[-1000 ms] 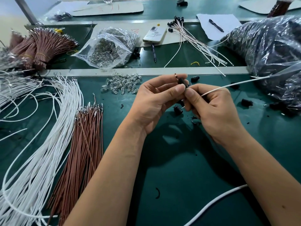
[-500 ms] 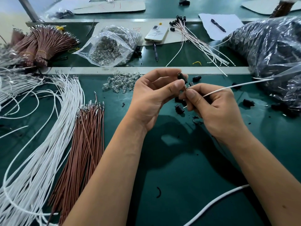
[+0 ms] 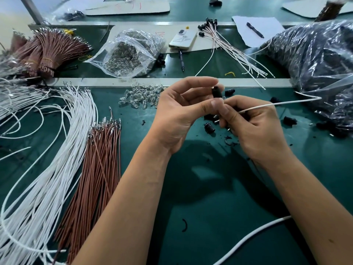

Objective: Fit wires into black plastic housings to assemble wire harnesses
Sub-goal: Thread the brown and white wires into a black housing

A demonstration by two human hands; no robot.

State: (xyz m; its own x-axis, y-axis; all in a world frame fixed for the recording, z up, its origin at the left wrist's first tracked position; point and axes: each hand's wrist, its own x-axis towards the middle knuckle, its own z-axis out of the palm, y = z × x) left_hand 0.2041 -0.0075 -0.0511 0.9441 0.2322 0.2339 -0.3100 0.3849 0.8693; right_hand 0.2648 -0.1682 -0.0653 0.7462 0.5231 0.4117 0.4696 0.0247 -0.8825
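black housing (image 3: 217, 91) in left grip (image 3: 179, 111), white wire (image 3: 277, 103) in right grip (image 3: 254, 129); loose housings (image 3: 209, 127) beneath

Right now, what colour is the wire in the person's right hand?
White. The head view shows the wire running from the right hand toward the plastic bag.
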